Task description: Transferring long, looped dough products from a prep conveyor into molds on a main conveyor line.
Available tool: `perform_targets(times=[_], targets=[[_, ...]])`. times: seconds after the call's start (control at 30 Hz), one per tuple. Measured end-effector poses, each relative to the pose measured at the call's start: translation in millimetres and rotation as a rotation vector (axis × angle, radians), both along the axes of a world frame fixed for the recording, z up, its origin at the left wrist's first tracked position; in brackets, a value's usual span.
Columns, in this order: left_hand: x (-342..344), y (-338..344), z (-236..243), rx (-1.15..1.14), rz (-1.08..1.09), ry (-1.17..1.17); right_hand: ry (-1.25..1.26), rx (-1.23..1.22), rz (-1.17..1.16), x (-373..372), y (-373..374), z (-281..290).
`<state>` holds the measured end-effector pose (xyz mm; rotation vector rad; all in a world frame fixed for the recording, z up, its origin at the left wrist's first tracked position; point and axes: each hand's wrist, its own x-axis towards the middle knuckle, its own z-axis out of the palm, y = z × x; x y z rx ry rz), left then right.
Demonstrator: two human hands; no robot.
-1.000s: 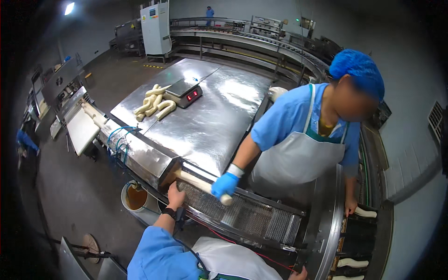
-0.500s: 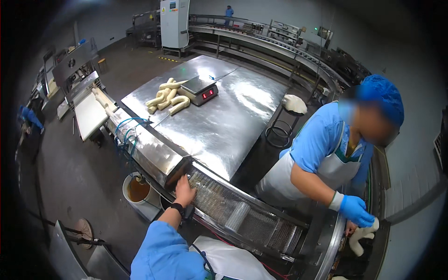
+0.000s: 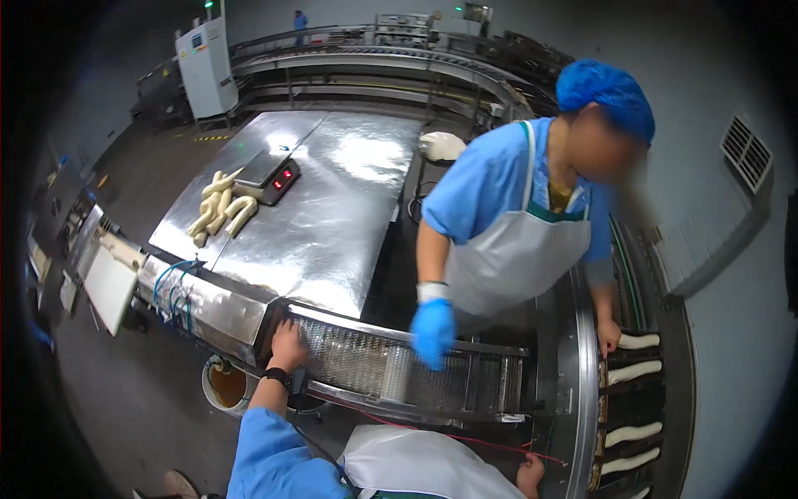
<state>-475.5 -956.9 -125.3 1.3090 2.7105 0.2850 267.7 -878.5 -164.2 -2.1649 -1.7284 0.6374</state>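
My left hand (image 3: 287, 345), with a dark watch on its wrist, rests at the near end of the metal mesh belt (image 3: 349, 358), beside the mouth of a steel housing (image 3: 212, 303). Its fingers reach forward over the belt edge and look stretched out, with nothing seen in them. Low on the right, my right hand (image 3: 530, 476) is close to a thin red cord (image 3: 490, 447); its fingers are too small and bent to read. Across the belt a co-worker's blue-gloved hand (image 3: 434, 333) hangs over the mesh. The co-worker's bare hand (image 3: 609, 335) touches the dough line.
Pale dough strips (image 3: 633, 434) lie in trays along the right-hand line. Past the belt, a steel table (image 3: 332, 208) carries a scale (image 3: 268, 176) and several dough pieces (image 3: 218, 212). A bucket of brown liquid (image 3: 226, 387) stands below the housing.
My view has swung right. The co-worker has straightened, and the gloved hand has left the dough piece and come over the belt. My right hand has come into view; my left stays at the belt.
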Motion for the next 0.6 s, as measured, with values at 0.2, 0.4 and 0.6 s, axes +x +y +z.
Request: perform_targets(times=[0.2,0.4,0.6], targets=[[-38,-16,10,-0.014,-0.277,-0.024,0.086,0.022,-0.036,-8,1,4],[-18,19,35,-0.101,-0.279,0.102,0.083,0.182,0.014,-17,29,17],[7,59,23,0.101,-0.283,-0.044,0.177,0.094,-0.097,-23,80,50]])
